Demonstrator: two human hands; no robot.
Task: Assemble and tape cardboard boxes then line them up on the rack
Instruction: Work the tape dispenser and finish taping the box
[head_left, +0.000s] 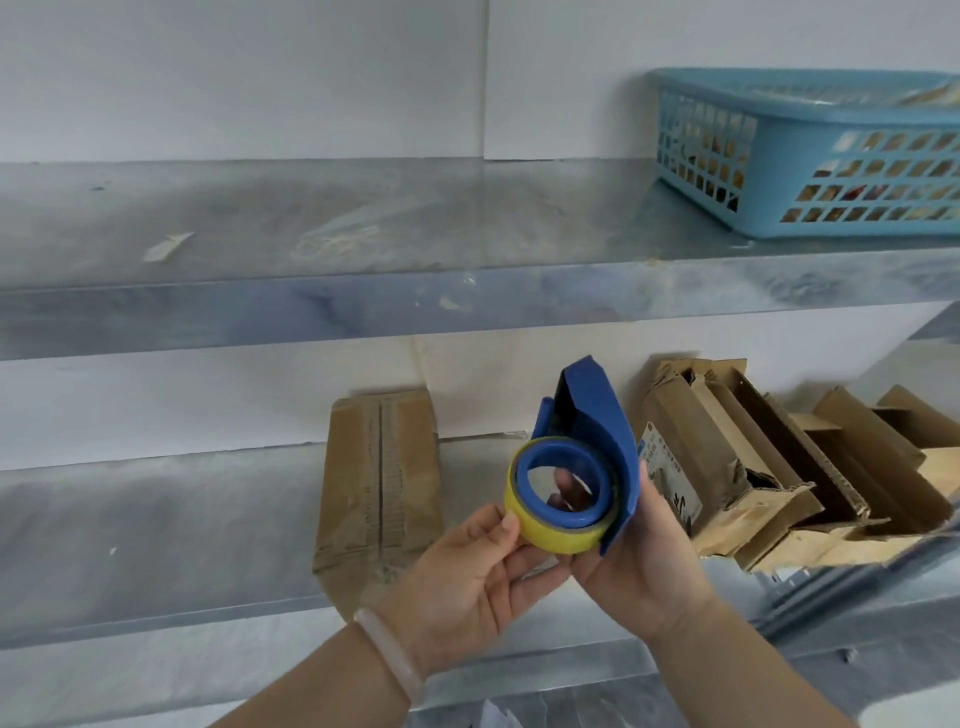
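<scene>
A blue tape dispenser with a yellowish tape roll is held up in front of the rack. My right hand grips the dispenser's body from the right, with a finger showing through the roll's hub. My left hand pinches the roll's left edge with thumb and fingers. A flattened cardboard box leans upright against the wall on the lower shelf. To the right lies a pile of flattened and torn cardboard boxes.
The upper metal shelf carries a blue plastic basket with packets at its right end and some tape scraps. A white wall stands behind the rack. A pale bracelet sits on my left wrist.
</scene>
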